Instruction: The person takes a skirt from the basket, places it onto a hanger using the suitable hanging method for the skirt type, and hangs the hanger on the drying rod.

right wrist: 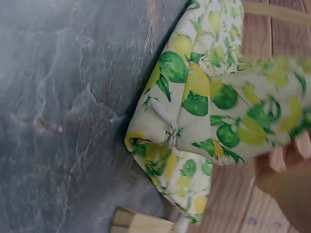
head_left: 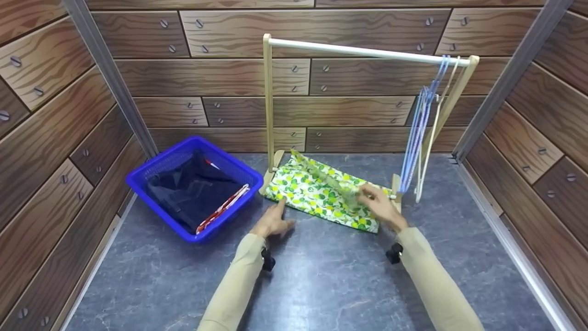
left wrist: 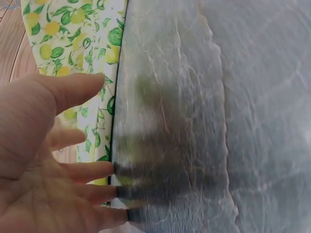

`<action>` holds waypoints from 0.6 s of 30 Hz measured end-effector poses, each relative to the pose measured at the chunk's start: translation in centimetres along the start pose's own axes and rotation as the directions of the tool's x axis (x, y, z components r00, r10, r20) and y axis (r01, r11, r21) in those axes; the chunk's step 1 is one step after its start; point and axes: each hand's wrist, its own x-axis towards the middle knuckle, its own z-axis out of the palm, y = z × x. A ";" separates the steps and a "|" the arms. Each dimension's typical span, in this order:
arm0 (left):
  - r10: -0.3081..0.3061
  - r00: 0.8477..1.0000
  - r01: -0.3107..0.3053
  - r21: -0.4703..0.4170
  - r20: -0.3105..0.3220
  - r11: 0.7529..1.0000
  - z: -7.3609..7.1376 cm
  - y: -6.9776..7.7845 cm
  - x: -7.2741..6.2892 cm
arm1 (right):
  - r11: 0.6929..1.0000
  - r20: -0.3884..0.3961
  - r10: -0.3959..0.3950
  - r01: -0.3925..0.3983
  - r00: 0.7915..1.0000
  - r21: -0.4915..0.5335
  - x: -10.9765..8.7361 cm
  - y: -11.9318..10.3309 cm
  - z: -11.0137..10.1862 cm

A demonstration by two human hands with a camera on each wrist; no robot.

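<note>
A lemon-print cloth (head_left: 308,193), white with yellow fruit and green leaves, lies folded between the feet of a small rack. With its fingers at the raised flap of this cloth (right wrist: 252,116), my right hand (head_left: 379,207) grips the edge near the right end; its fingertips are partly hidden. A white tab (right wrist: 163,112) shows on the cloth in the right wrist view. My left hand (head_left: 273,221) is at the cloth's front left edge, fingers spread and straight. In the left wrist view, the left thumb (left wrist: 85,90) lies over the cloth's border; whether it touches is unclear.
The wooden rack (head_left: 269,105) has a white top bar (head_left: 367,51); blue and white hangers (head_left: 425,124) hang at its right end. On the left, a blue basket (head_left: 158,207) holds dark fabric and a red-and-white item (head_left: 223,209). Wood-patterned walls (head_left: 349,27) enclose the grey surface.
</note>
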 end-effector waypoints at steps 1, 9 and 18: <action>0.023 0.999 -0.024 -0.022 -0.031 0.999 0.1 0.0 0.0 | 1.000 0.063 0.004 -0.004 0.998 0.009 -0.1 0.5 0.1; 0.121 0.969 -0.126 -0.011 -0.216 0.992 0.6 0.6 0.0 | 0.979 0.373 0.032 -0.104 0.927 0.176 -1.8 1.3 0.4; -0.006 0.971 0.006 0.000 -0.240 1.000 1.8 1.7 0.1 | 0.948 0.498 -0.004 -0.156 0.867 0.279 -2.1 1.4 0.2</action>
